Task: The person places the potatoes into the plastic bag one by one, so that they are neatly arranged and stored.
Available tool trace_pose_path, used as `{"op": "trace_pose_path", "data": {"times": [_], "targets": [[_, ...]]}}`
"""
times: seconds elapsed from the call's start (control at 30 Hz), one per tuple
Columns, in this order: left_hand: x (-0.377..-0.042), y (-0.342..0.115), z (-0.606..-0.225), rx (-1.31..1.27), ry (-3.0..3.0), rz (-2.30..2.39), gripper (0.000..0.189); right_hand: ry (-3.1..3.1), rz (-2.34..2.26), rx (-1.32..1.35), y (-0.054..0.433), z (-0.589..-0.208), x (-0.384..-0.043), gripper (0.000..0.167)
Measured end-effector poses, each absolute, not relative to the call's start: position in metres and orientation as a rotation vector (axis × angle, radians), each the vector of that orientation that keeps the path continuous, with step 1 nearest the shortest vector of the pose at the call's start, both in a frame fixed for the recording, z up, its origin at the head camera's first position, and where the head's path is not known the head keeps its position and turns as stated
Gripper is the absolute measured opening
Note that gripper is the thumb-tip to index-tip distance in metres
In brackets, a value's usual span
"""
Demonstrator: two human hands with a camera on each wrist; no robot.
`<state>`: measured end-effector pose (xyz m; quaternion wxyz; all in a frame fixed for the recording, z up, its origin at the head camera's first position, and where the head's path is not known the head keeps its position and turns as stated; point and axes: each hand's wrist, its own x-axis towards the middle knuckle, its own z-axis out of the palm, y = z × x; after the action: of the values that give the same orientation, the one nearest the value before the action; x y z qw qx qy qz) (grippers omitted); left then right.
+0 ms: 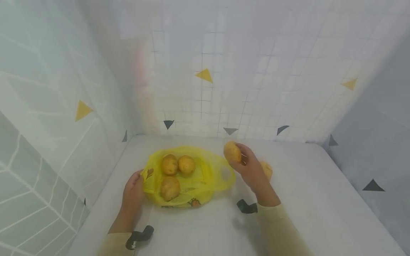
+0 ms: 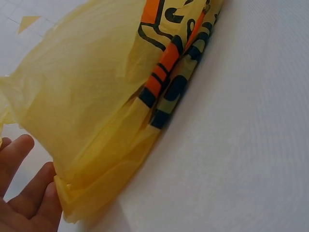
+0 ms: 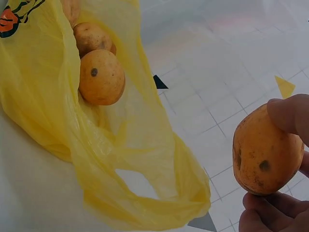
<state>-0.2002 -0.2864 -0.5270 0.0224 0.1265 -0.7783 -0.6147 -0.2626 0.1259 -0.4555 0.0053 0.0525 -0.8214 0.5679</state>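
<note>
A yellow plastic bag [image 1: 205, 193] lies on the table with its mouth spread open, and several potatoes are in it, such as the front potato [image 1: 170, 187]. My left hand [image 1: 132, 192] grips the bag's left edge by the handle; in the left wrist view the bag [image 2: 91, 96] shows dark and orange print beside the fingers [image 2: 36, 193]. Between thumb and fingers, my right hand [image 1: 253, 170] holds a potato [image 1: 232, 152] up beyond the bag's right handle. Dark spots mark this held potato [image 3: 264, 150] in the right wrist view.
Partly hidden behind the right wrist, another potato [image 1: 266, 170] lies on the white table [image 1: 307, 199]. Pale walls with yellow and dark triangles stand at the back and both sides. A dark wrist camera [image 1: 141, 237] sits on the left wrist, another camera [image 1: 246, 206] on the right.
</note>
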Motion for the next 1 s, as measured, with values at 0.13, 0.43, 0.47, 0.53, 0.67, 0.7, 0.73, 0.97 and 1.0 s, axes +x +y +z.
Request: {"op": "trace_pose_path", "data": {"times": [0.13,0.43,0.47,0.53,0.67,0.7,0.73,0.97,1.0], "targets": [[-0.201,-0.285,-0.526,0.384,-2.413,-1.913,0.053,-2.564,1.792,0.189,0.122,-0.455,-0.262,0.072],[-0.205,-0.285,-0.528,0.399,-2.405,-1.930,0.052,-2.609,1.773,0.200,0.105,-0.447,-0.262,0.070],[-0.204,-0.285,-0.529,0.398,-2.406,-1.927,0.052,-2.610,1.777,0.203,0.102,-0.446,-0.262,0.070],[-0.203,-0.286,-0.529,0.389,-2.403,-1.925,0.052,-2.615,1.774,0.216,0.097,-0.447,-0.262,0.071],[-0.201,-0.286,-0.527,0.380,-2.406,-1.913,0.051,-2.626,1.763,0.231,0.086,-0.450,-0.263,0.070],[-0.200,-0.286,-0.527,0.382,-2.406,-1.916,0.051,-2.635,1.753,0.233,0.084,-0.451,-0.263,0.070],[-0.200,-0.286,-0.526,0.387,-2.411,-1.916,0.051,-2.647,1.738,0.224,0.082,-0.452,-0.263,0.069],[-0.199,-0.284,-0.523,0.427,-2.423,-1.902,0.051,-2.722,1.650,0.262,0.070,-0.461,-0.257,0.071],[-0.198,-0.285,-0.523,0.425,-2.425,-1.897,0.051,-2.721,1.642,0.285,0.069,-0.462,-0.256,0.071]]}}
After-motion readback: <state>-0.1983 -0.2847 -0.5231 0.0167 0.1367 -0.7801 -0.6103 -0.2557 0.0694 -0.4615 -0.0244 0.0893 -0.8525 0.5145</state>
